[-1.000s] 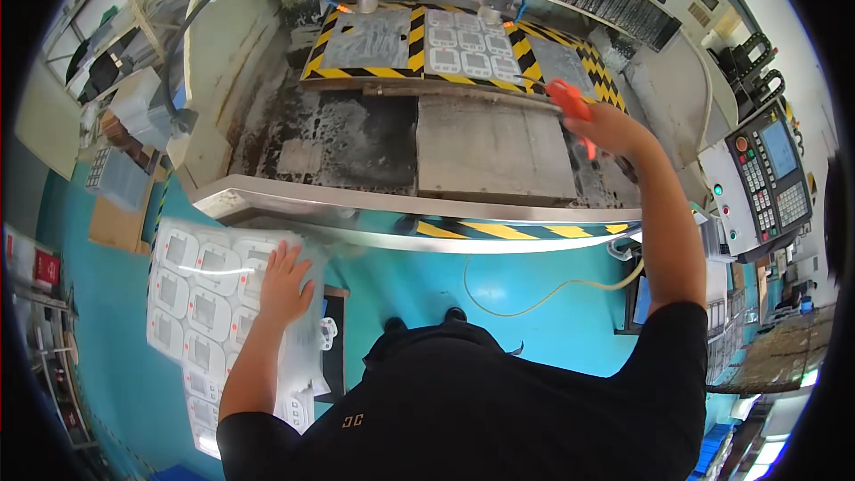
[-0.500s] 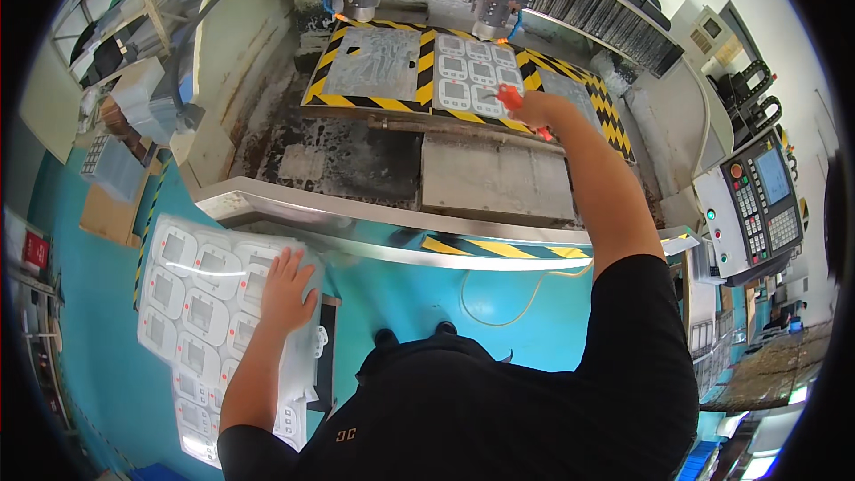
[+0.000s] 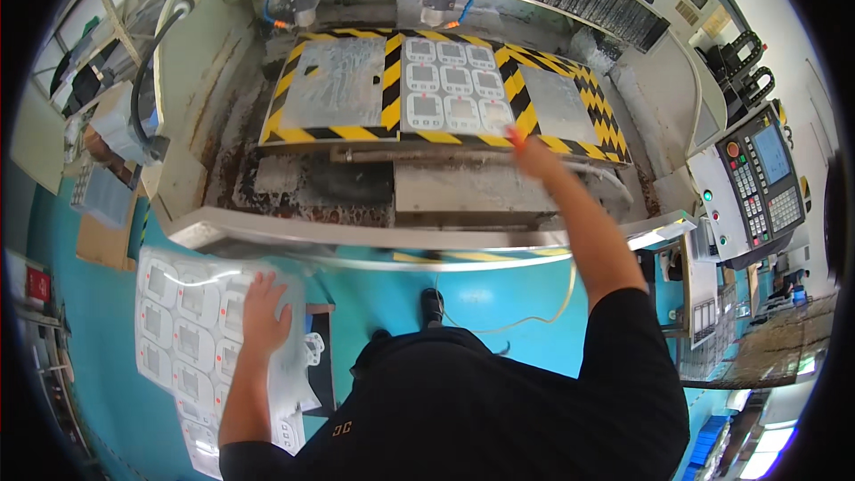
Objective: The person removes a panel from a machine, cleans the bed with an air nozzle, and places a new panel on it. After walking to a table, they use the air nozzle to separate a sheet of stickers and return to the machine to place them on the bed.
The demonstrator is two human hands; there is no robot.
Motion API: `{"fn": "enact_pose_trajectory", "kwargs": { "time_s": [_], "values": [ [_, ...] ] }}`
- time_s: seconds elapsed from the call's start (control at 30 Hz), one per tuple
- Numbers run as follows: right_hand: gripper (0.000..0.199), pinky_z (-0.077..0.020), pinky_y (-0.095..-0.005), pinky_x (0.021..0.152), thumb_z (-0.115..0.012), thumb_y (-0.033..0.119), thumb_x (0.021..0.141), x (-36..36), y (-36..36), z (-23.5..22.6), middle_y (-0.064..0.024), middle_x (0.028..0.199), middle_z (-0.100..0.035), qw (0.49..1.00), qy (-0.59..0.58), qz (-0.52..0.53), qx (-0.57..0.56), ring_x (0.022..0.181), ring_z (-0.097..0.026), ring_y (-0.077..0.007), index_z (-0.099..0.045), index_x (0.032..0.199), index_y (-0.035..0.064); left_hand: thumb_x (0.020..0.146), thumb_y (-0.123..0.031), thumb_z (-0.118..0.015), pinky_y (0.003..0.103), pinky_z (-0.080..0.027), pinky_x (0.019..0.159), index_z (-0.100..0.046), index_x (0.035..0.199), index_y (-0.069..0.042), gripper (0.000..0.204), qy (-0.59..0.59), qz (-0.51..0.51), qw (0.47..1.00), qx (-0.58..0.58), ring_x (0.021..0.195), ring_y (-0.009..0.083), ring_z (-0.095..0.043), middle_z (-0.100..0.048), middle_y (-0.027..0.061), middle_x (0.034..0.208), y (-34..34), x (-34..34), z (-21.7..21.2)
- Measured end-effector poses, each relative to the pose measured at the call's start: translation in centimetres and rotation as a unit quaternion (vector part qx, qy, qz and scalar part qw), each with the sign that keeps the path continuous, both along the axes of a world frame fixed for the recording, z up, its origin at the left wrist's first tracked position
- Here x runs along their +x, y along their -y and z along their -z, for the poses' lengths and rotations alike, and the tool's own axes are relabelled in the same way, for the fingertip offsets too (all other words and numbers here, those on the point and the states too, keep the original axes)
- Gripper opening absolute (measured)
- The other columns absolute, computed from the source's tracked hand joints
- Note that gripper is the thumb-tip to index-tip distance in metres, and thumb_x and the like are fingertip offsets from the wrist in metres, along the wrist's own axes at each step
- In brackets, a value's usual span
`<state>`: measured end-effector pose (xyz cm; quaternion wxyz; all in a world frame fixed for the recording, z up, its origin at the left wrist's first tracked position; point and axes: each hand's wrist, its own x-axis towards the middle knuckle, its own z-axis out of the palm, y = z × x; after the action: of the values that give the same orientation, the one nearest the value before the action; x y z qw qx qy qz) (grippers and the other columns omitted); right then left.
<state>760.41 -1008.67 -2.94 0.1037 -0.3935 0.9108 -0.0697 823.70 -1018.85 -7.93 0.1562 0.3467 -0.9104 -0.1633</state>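
Observation:
My left hand (image 3: 265,316) lies with spread fingers on a stack of clear plastic sheets (image 3: 209,289), printed with white rounded panels and small red dots. My right hand (image 3: 537,160) reaches over the machine's front rail and is closed round a red tool (image 3: 515,136) that looks like an air gun; motion blurs it. The tool is at the near right corner of a sheet of white panels (image 3: 456,80), which lies flat on the machine bed between black-and-yellow striped borders. Bare metal plates (image 3: 343,85) flank this sheet.
Two spindles (image 3: 436,0) with blue hoses hang behind the bed. The steel front rail (image 3: 356,245) curves between me and the machine. A control panel (image 3: 761,183) stands at the right. A yellowish hose (image 3: 565,298) loops over the blue floor. Clear boxes (image 3: 102,196) sit at left.
My right hand has drawn the red tool nearer, from over the panels to the bed's front edge. My left hand stays on the sheets. The view has shifted, and one foot has moved forward.

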Motion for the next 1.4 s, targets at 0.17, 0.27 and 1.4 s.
{"fn": "enact_pose_trajectory", "kwargs": {
  "time_s": [0.17,0.27,1.4],
  "values": [
    [0.037,-0.0521,-0.0479,0.078,-0.054,0.032,0.093,0.0,4.3,3.0,-0.0248,0.096,-0.069,0.992,0.091,0.064,-0.057,0.092,-0.068,-0.0392,-0.062,0.11,-0.0005,0.081,-0.01,-0.067,0.052,-0.037,0.107,-0.063,0.116,-0.006,0.036,-0.049,0.047,0.995,0.069,0.129,0.0411,-0.048,-0.057,0.0186,0.131,-2.4,-6.8,0.4],
    [0.034,-0.0526,-0.0486,0.065,-0.051,0.03,0.096,-14.0,1.3,12.2,-0.0261,0.091,-0.067,0.977,-0.006,-0.068,-0.204,0.081,-0.068,-0.0399,-0.059,0.111,0.0007,0.084,-0.016,-0.069,0.048,-0.043,0.102,-0.063,0.117,-0.005,0.036,-0.101,0.056,0.972,0.206,0.121,0.0389,-0.055,-0.062,0.018,0.123,-2.9,-13.2,3.5],
    [0.046,-0.0505,-0.0534,0.072,-0.058,0.043,0.095,-2.8,7.9,-0.7,-0.0255,0.088,-0.067,0.991,0.074,-0.072,0.082,0.083,-0.066,-0.046,-0.046,0.115,0.0039,0.1,-0.037,-0.054,0.036,-0.049,0.094,-0.06,0.129,-0.006,0.043,0.071,0.048,0.865,0.494,0.112,0.031,-0.064,-0.067,0.0171,0.119,4.8,-21.0,1.9]
  ]
}}
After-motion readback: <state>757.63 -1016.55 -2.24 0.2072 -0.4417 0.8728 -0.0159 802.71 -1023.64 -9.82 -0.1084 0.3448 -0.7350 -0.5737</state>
